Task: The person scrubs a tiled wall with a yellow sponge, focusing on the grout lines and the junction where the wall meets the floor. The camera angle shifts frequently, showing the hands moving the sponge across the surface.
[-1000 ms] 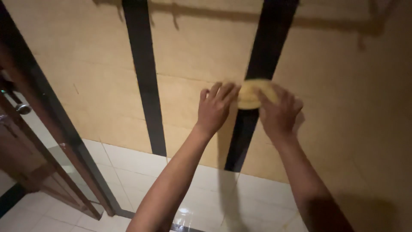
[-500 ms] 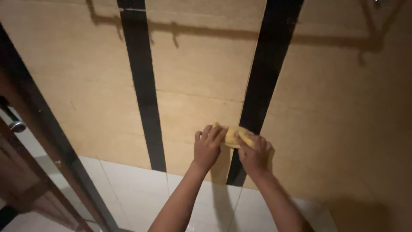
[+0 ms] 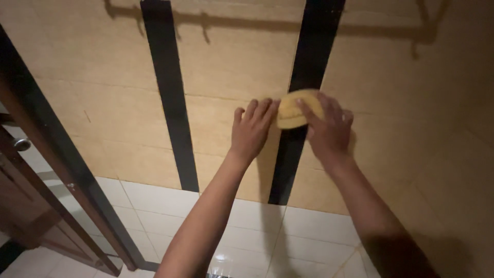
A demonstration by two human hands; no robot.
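- Tan wall [image 3: 103, 77] fills most of the view, its big tiles smooth with a faint grain; it is the surface both hands press toward.
- Two black stripes run down it: the left stripe [image 3: 170, 103] is bare, while the right stripe [image 3: 314, 51] passes under the hands.
- White floor [image 3: 164, 201] of glossy square tiles meets the wall below and throws back a little light.
- Dark door frame [image 3: 56, 154] slants along the left edge, with a round metal knob [image 3: 21, 144] beside it.
- Left hand [image 3: 252, 131] lies flat on the wall, fingers together and extended, holding nothing; its fingertips just touch the cloth's edge, likely to steady it.
- Right hand [image 3: 327, 128] spreads over the cloth, fingers pinning it to the wall.
- Yellow cloth [image 3: 290, 110], soft and bunched into a rounded pad, sits on the right stripe between the two hands.
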